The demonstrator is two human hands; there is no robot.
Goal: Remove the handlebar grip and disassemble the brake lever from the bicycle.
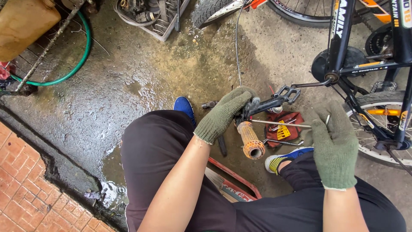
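Left hand [225, 112] grips the orange-handled tool [251, 139]; right hand [334, 141] seemingly pinches a thin rod [281, 123] beside the wheel [382, 129].

Person crouched on floor [141, 81], bicycle at right, tools between.

Left hand [225, 112] wraps a crank arm with pedal [286, 94], above a screwdriver handle [250, 141]; right hand [334, 144] sits to its right, holding a thin rod [281, 123] that runs left toward the crank. Tool pouch [284, 129] lies on floor under the rod, between both hands. Bicycle [373, 73] stands at right edge, wheel [382, 124] just right of right hand. Hose [81, 56] curls at top left, crate [154, 17] top centre, brick paving [21, 189] bottom left corner.
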